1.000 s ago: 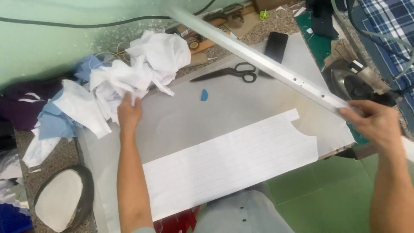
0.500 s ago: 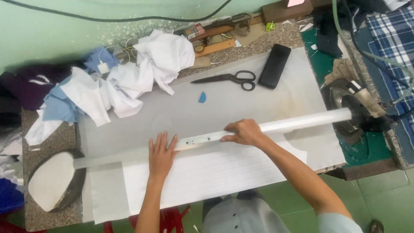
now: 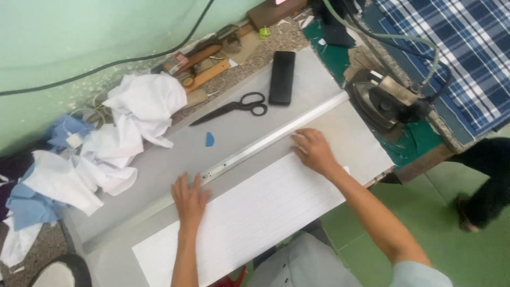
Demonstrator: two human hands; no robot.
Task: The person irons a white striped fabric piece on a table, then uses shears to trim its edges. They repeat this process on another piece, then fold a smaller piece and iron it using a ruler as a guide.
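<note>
Black phone (image 3: 281,77), slim rectangle, lies dark-screen-up on the grey sheet near the far edge, just right of the scissors (image 3: 234,107). Small box (image 3: 177,62), reddish with a pale face, sits at the wall end of the clutter beside the wooden block (image 3: 208,75); too blurred to tell more. Pink-lit rectangle (image 3: 281,1) at the top edge, maybe a screen
</note>
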